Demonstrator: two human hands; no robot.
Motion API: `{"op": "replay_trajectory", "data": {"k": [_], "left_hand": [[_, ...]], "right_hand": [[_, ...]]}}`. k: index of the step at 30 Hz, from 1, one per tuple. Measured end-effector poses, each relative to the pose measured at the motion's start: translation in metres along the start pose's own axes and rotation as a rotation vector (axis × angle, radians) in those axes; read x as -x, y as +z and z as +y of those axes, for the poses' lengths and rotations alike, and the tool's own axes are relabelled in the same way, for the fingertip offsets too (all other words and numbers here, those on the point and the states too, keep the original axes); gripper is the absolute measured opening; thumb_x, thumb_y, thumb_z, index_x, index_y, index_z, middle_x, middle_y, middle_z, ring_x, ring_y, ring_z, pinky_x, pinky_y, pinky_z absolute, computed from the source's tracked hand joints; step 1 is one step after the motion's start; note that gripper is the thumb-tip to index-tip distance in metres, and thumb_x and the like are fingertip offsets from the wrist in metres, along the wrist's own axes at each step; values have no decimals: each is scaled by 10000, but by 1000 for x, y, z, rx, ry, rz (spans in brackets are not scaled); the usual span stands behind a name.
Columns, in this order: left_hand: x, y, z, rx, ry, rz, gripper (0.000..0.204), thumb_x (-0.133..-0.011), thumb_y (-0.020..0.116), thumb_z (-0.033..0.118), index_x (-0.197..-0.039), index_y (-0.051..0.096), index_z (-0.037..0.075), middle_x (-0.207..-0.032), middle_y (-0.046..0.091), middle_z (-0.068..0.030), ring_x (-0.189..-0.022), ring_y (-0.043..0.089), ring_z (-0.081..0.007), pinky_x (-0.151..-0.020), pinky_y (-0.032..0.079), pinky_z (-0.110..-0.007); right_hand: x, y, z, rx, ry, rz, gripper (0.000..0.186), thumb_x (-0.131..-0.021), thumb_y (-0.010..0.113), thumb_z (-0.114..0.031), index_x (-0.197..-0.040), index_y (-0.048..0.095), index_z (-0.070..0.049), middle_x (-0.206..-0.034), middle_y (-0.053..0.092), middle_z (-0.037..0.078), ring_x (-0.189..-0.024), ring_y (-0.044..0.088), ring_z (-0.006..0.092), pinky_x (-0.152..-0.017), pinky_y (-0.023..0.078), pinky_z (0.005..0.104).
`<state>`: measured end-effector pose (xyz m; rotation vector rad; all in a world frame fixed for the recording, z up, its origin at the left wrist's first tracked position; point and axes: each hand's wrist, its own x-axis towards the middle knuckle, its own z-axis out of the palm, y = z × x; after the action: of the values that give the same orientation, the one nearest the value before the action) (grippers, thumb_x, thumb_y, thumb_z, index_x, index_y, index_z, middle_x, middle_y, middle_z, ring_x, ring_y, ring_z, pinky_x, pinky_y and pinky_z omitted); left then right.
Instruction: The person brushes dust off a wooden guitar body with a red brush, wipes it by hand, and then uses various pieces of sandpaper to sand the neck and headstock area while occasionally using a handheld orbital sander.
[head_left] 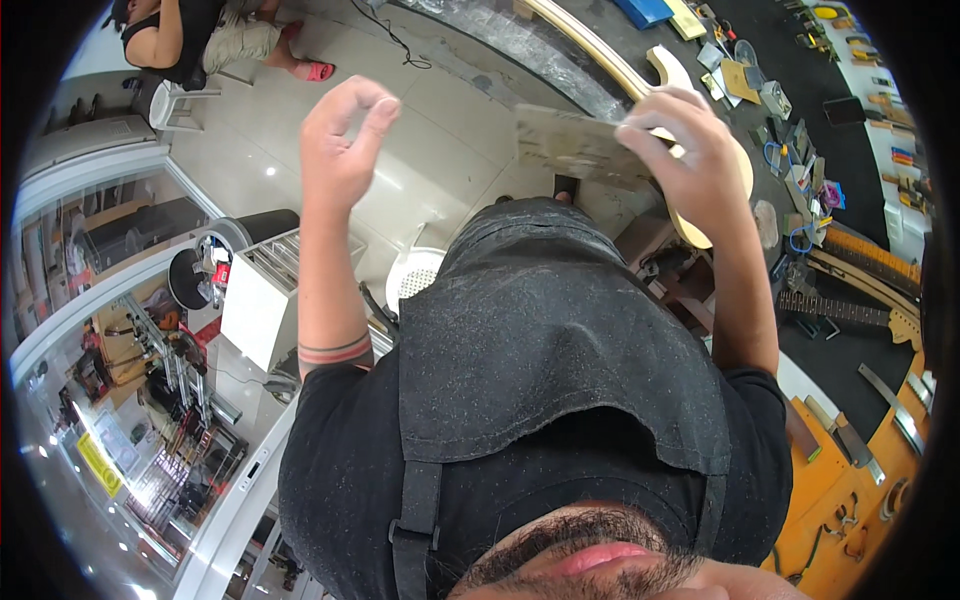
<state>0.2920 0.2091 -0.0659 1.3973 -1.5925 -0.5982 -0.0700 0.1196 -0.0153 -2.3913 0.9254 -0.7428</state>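
My left hand (345,145) is raised over the tiled floor. Its fingers curl loosely toward the thumb, with a gap in the curl and nothing visible in it. My right hand (690,140) pinches one end of a thin, rectangular grey-brown sheet (568,143), which is blurred; its material I cannot make out. Pale dust coats the fingers of both hands. Behind the right hand, at the edge of a dark bench, lies a pale wooden guitar body (742,180), partly hidden by that hand. I cannot tell whether the hand touches it.
The dark bench (780,45) on the right carries hand tools, blocks and a guitar neck (835,308). A white perforated stool (415,275) and a white cabinet (262,305) stand at my left. Another person (205,40) sits at the far left. Glass panels (110,230) border the left side.
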Motion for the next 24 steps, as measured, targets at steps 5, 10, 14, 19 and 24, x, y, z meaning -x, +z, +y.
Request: {"op": "replay_trajectory", "data": {"k": [5,10,14,19,24], "left_hand": [[-19,61,62,-47,315,-64,44,-962,771,62,-984,747,32,-932,723,-109,-921,709,-288,-886,562,-369],[-17,41,36,-69,251,-302,79,-973,741,57,-1052,740,47,-942,696,-123,-844,660,-298,-834,541,-363],[-7,8,-32,122,-91,12,76,-1053,730,87,-1051,734,10,-948,696,2,-867,601,-103,-807,480,-274],[-13,33,-43,605,-236,121,101,-1082,730,127,-1075,735,26,-971,702,52,-890,582,-42,-838,448,-231],[-12,54,-39,909,-234,45,119,-1074,738,140,-1127,740,34,-1026,717,29,-944,606,-70,-904,450,-254]], "right_hand": [[-14,26,-29,-8,-152,-65,90,-949,795,-164,-943,780,-76,-915,776,72,-894,719,286,-1074,498,422],[-4,10,-20,-46,-123,-91,52,-946,785,-115,-946,773,-65,-916,776,71,-891,734,275,-1089,491,423],[31,-33,46,-178,407,112,120,-1008,766,-104,-1072,791,-6,-989,798,65,-954,736,163,-887,564,310],[24,25,13,-384,274,-52,369,-1040,779,-220,-1342,684,-30,-1264,746,83,-1168,713,180,-1071,541,363],[17,63,-11,-676,215,-17,486,-1036,784,-226,-1448,607,-40,-1336,693,105,-1194,695,195,-1085,533,366]]}}
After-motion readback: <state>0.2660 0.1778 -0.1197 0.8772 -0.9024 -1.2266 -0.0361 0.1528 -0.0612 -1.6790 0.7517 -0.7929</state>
